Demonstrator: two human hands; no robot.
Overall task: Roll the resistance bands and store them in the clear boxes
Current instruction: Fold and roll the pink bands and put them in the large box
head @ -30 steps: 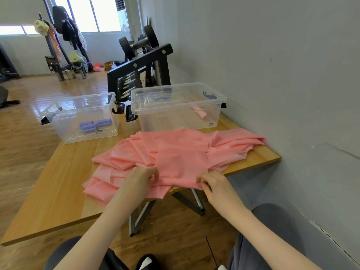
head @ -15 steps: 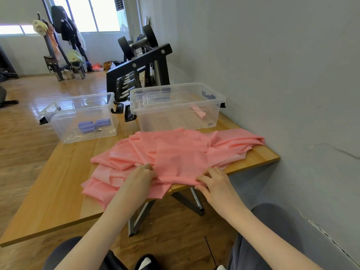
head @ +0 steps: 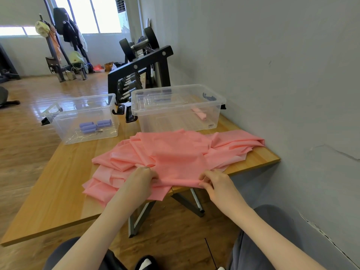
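Both hands have drawn slightly nearer along the bench's [head: 58, 184] near edge. Left hand [head: 141, 179] and right hand [head: 215, 183] each pinch the hem of the top pink band [head: 175, 158], apparently starting a roll; next, turn it evenly. Two clear boxes: left box [head: 81, 117] holds three purple rolls [head: 94, 124], right box [head: 179, 108] one pink roll [head: 199, 114].

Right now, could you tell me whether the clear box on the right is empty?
Not empty: the right clear plastic box holds one rolled pink band.
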